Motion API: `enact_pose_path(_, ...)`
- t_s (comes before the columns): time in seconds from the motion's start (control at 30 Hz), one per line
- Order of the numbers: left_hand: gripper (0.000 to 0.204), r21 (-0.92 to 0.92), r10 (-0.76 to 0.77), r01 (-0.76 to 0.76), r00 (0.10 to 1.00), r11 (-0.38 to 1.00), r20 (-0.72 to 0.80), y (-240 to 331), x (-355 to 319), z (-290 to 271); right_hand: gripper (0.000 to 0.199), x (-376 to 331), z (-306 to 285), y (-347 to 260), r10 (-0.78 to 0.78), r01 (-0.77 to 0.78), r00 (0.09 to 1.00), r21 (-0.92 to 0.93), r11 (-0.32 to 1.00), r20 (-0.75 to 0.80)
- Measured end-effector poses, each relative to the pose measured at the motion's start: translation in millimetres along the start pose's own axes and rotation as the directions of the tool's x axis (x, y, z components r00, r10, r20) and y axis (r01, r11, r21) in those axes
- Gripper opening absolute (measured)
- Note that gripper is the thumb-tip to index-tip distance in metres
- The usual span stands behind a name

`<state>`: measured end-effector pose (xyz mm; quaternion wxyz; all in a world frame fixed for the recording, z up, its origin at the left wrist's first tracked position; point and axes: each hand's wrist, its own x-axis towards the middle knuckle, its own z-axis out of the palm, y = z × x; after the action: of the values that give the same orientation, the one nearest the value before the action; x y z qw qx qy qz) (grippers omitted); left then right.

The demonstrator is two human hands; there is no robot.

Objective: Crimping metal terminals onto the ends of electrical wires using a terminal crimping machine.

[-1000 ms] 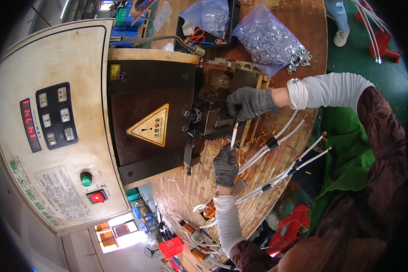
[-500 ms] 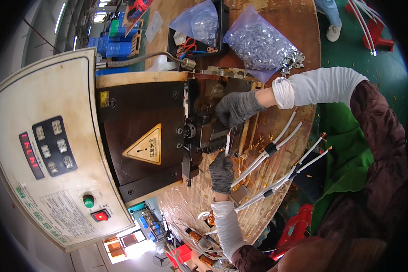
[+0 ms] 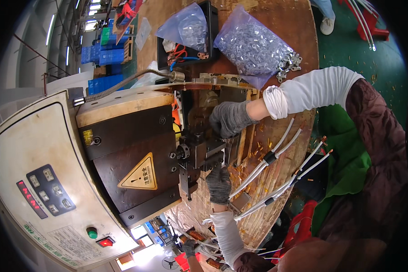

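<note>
My left hand point(image 3: 219, 186), in a grey knit glove, is closed around a white cable point(image 3: 223, 157). Only a short length shows beyond the fingertips, beside the dark metal tooling point(image 3: 204, 152) of a bench press machine point(image 3: 131, 158). Across the tooling, my right hand point(image 3: 233, 119), gloved alike, is curled at the machine's working end. Its fingertips are hidden, and so is whatever they grip. White paired cables point(image 3: 254, 179) with black sleeves and bare copper ends lie on the wooden bench beside both hands.
A bag of metal terminals point(image 3: 254, 45) spills onto the bench point(image 3: 299, 27). Nearby, a black tray point(image 3: 211, 27) holds another bag and orange-handled scissors point(image 3: 180, 52). Copper scraps lie scattered. Another person's gloved hand point(image 3: 190, 247) is at the bottom, and someone's shoe point(image 3: 327, 26) at top right.
The view has shifted slightly. My left hand has brought the cable closer to the tooling, and less of it shows. My right hand stays at the machine. Another person's gloved hand has appeared below.
</note>
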<state>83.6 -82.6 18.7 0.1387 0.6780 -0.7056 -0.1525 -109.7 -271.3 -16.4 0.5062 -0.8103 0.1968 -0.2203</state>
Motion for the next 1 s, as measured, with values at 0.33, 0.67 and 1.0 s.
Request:
enact_pose_path(0.33,0.017,0.117,0.1,-0.102,0.995,0.988,0.028,-2.3,9.5,-10.8,0.022,7.9,-11.4,-13.2,0.269,-0.246,0.935,-0.122,0.962,0.232)
enact_pose_path(0.67,0.016,0.015,-0.079,0.077,0.982,0.997,0.173,-1.7,3.1,-18.6,0.02,6.3,3.3,7.1,0.039,-0.036,0.996,-0.03,0.999,0.086)
enact_pose_path(1.0,0.012,-0.07,-0.18,0.191,0.974,0.979,0.138,-0.1,-0.2,-16.2,0.022,14.1,6.4,9.3,-0.01,0.03,0.995,-0.197,0.98,0.1)
